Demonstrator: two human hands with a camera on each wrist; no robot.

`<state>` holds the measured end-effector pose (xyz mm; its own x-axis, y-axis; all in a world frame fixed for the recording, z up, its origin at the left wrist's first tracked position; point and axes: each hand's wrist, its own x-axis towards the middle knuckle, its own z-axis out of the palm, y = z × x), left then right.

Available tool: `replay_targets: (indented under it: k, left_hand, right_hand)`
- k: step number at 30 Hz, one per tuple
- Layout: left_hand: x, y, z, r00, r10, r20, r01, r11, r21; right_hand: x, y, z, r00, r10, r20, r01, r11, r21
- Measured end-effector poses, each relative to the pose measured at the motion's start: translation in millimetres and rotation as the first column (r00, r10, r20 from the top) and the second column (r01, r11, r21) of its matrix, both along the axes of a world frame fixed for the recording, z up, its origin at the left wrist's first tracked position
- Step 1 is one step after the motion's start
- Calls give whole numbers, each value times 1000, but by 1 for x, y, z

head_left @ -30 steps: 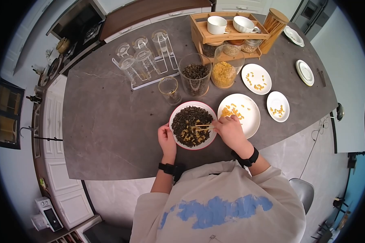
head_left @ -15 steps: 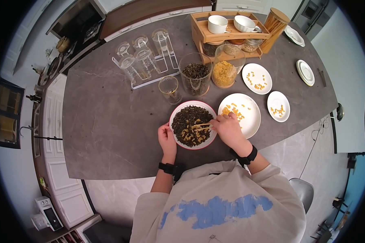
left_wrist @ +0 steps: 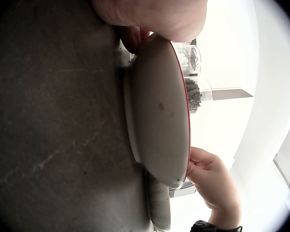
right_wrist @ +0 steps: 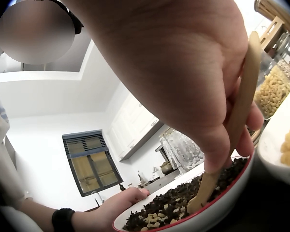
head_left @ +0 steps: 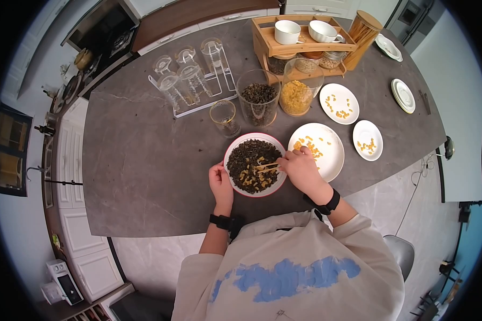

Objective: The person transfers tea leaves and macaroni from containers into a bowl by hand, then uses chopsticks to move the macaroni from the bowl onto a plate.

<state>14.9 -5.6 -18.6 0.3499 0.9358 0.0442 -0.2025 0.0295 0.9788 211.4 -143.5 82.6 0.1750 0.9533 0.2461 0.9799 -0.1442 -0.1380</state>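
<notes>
On the dark grey stone-look counter (head_left: pixel 144 182), the left hand (head_left: pixel 220 185) is gripping a round white red-rimmed bowl (left_wrist: pixel 159 111), thumb at rim, fingers tucked outside; the right hand (head_left: pixel 306 173) is clamping pale wooden tongs (right_wrist: pixel 244 101) betw. thumb & fingers, tips resting amid dark dried flakes (head_left: pixel 247 152) & curved yellow pasta pcs (head_left: pixel 245 177). Poss. risk — a slack pinch could be shedding pcs, or hard levering might be tipping the bowl. Nearby, a round white plate (head_left: pixel 333 159) is holding more pasta; one tall clear-glass jar (head_left: pixel 246 80) is holding similar flakes, another (head_left: pixel 309 73) — yellow pasta.
</notes>
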Motion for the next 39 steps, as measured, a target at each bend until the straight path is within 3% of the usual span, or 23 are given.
replay_targets:
  k: [20, 27, 35, 39]
  left_hand:
    - [1, -1, 3, 1000, 0, -1, 0, 1000, 12]
    - [0, 0, 0, 1000, 7, -5, -7, 1000, 8]
    - [0, -1, -1, 1000, 4, -11, -4, 1000, 18]
    - [0, -1, 0, 1000, 5, -9, -5, 1000, 14]
  right_hand:
    - [4, -11, 7, 1000, -11, -29, 9, 999, -50]
    - [15, -34, 17, 993, -103, -55, 101, 994, -36]
    - [43, -68, 25, 936, -349, -51, 348, 937, -32]
    - [47, -77, 19, 916, -395, -67, 394, 919, -35]
